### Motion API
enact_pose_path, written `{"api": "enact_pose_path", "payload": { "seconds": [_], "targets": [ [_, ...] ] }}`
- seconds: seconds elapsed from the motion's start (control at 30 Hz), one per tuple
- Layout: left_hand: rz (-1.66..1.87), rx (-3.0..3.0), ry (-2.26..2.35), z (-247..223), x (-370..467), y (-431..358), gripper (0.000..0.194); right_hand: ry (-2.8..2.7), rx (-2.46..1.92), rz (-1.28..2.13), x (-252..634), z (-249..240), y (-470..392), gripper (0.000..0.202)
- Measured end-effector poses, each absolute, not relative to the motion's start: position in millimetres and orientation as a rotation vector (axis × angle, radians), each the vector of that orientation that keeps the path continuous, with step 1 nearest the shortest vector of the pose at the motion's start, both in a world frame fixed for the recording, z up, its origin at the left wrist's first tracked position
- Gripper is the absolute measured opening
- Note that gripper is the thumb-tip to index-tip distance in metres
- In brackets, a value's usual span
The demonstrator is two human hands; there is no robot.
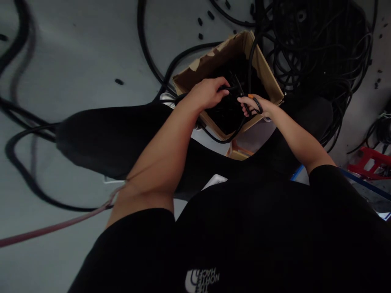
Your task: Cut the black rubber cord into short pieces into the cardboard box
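Over an open cardboard box (210,57), my left hand (210,92) pinches a black cable (229,88), its end pointing right. My right hand (255,106) is wrapped round scissors (238,84) with black handles and a bit of orange. Their thin blades point up and away, close to the end of the cable. Whether the blades touch it, I cannot tell. The inside of the box is dark, and what lies in it is hard to make out. More of the black cable loops over the near edge of the box.
A big tangle of black cables (317,49) lies right of the box. Short black pieces (119,81) are scattered on the grey floor (91,61). Long cable (39,191) loops on the left, near a reddish strap (55,228). A red plastic stool (368,162) stands at far right.
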State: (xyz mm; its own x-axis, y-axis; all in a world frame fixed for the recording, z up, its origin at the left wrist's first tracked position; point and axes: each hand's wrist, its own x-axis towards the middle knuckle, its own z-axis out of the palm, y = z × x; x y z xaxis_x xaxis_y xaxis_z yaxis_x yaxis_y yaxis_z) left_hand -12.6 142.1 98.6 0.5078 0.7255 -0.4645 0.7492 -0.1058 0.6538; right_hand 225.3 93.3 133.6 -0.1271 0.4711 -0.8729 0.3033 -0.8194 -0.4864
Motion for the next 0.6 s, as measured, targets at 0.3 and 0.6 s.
{"api": "enact_pose_path", "payload": {
  "seconds": [0.3, 0.6],
  "targets": [
    [-0.092, 1.784, 1.328, 99.3, -16.2, 143.2, 0.052, -0.998, -2.083, 1.949, 230.6, 125.3, 87.6, 0.064],
    [-0.176, 1.847, 1.217, 100.2, -12.4, 142.7, 0.049, -0.964, -2.02, 2.015, 226.8, 140.2, 85.3, 0.046]
  ]
}}
